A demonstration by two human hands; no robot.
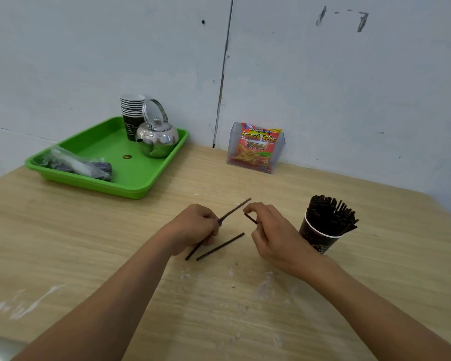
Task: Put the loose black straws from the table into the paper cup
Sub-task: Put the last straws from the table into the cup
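My left hand (194, 227) grips a black straw (236, 208) that runs from below the hand up to the right. My right hand (268, 230) pinches another black straw (250, 218), of which only a short end shows by the fingers. A third loose black straw (220, 246) lies flat on the wooden table (115, 256) between the two hands. To the right of my right hand stands the dark paper cup (317, 237), packed with several black straws (328, 214) that fan out at the top.
A green tray (130, 178) at the back left holds a stack of paper cups (131, 113), a steel kettle (156, 138) and a plastic bag of dark items (76, 164). A clear holder with a snack packet (255, 147) stands against the wall.
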